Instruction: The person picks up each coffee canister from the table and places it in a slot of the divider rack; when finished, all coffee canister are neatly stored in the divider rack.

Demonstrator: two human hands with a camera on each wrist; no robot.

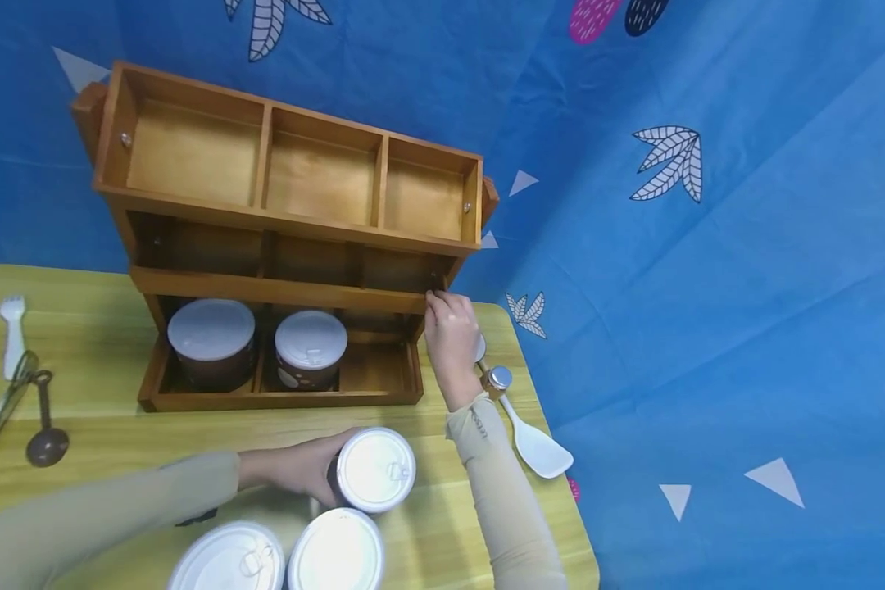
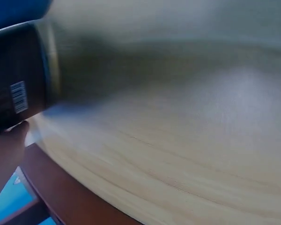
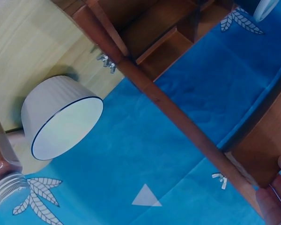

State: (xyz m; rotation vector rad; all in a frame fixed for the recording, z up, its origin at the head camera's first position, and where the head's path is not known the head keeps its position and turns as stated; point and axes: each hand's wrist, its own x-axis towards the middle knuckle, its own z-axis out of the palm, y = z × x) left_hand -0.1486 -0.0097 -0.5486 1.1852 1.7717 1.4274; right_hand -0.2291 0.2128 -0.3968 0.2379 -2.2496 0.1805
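White-lidded dark cylindrical can (image 1: 376,469) gripped in left hand (image 1: 310,469) at lower centre, with brown wooden tiered rack (image 1: 280,285) pinched by right hand (image 1: 453,344) mid-frame, apparently for loading; next, probably lift toward bottom tier's vacant right compartment (image 1: 374,367).

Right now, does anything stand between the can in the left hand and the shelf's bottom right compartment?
Only the low front rim of that compartment lies between it and the can; the right hand grips the shelf farther right.
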